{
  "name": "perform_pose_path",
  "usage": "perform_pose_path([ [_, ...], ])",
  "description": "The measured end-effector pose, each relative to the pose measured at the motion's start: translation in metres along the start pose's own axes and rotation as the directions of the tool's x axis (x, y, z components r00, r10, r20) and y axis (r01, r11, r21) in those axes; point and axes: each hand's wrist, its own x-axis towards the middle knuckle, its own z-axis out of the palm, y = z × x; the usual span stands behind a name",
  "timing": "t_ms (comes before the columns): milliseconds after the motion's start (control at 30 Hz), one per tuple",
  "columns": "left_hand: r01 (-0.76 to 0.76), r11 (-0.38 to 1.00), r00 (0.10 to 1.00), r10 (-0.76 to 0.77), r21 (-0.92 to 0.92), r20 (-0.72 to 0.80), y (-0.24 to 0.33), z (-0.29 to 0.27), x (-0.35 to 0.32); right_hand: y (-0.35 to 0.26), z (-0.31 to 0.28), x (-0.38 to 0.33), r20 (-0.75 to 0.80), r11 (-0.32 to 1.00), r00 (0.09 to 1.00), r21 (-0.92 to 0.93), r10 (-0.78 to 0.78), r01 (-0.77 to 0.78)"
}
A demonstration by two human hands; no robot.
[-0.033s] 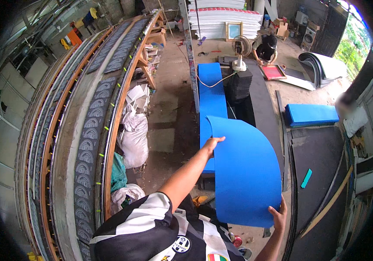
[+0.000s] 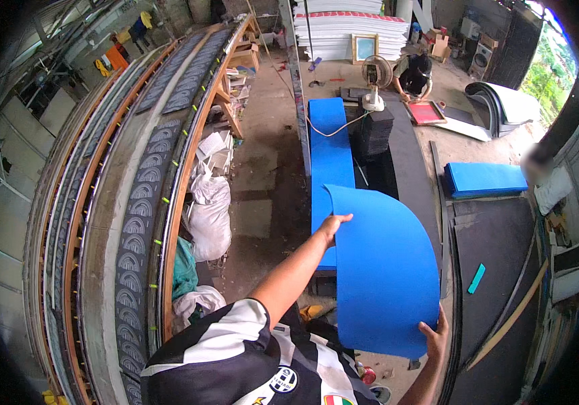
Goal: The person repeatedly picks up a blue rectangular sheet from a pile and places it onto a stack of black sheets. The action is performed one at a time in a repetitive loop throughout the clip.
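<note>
I hold a bendy blue foam sheet (image 2: 387,277) in front of me, bowed along its far right edge. My left hand (image 2: 334,228) grips its left edge near the top, fingers closed on it. At its lower right corner my right hand (image 2: 436,332) is closed, thumb on the near face and the other fingers partly hidden. Behind the sheet, a long blue sheet or stack (image 2: 330,148) lies on a low support, partly covered by the one I hold. A stack of dark blocks or pieces (image 2: 375,135) stands beside it.
A fan (image 2: 373,98) sits on the dark stack. Another person (image 2: 413,73) crouches at a red framed screen (image 2: 427,113). To the right are a blue sheet stack (image 2: 485,179) and black sheets (image 2: 491,236) with a teal strip (image 2: 477,278). A long table (image 2: 104,223) runs along the left.
The blue foam sheet and both my hands sit very slightly lower and further right in the picture. My grip on it looks the same.
</note>
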Motion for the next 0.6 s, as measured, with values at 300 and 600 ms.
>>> perform_pose_path([
  [300,0.032,0.999,0.999,-0.032,0.004,0.020,0.038,-0.031,0.109,-0.012,0.053,0.094,-0.044,0.997,0.999,-0.068,0.024,-0.027],
  [600,0.152,0.988,0.986,-0.154,-0.033,-0.059,0.097,-0.160,0.266,0.034,0.146,0.258,-0.047,0.986,0.991,-0.100,0.126,-0.130],
])
